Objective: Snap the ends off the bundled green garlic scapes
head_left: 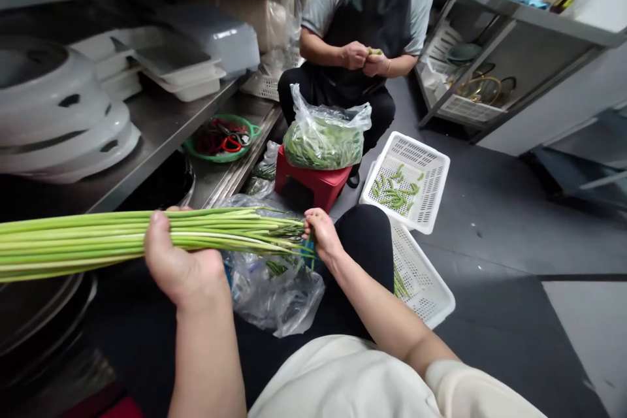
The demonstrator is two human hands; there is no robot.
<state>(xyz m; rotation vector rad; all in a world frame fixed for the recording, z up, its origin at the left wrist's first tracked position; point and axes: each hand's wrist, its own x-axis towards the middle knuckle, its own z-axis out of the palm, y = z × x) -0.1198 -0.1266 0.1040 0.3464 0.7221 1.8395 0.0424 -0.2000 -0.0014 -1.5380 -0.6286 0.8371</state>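
Steel shelving runs along the kitchen's wall, stacked with white trays [171, 65] well above the bundle of green stalks [98, 238], which lies level across the lap and serves as the anchor for everything else. At the bundle's middle the left hand [183, 261] is closed round it, thumb over the top and fingers curled under, gripping the stalks together. Just below the bundle's cut ends hangs a crumpled clear bag [274, 290]. At those ends the right hand [321, 235] pinches the tips, fingers nearly shut on a few stalks. Beyond the ends sit two white baskets [431, 173], one holding cut pieces, and a seated co-worker's hands [365, 59] work a small green piece. A loose left grip could let stalks slide out and scatter onto the floor; a hard pull at the tips could snap them unevenly.
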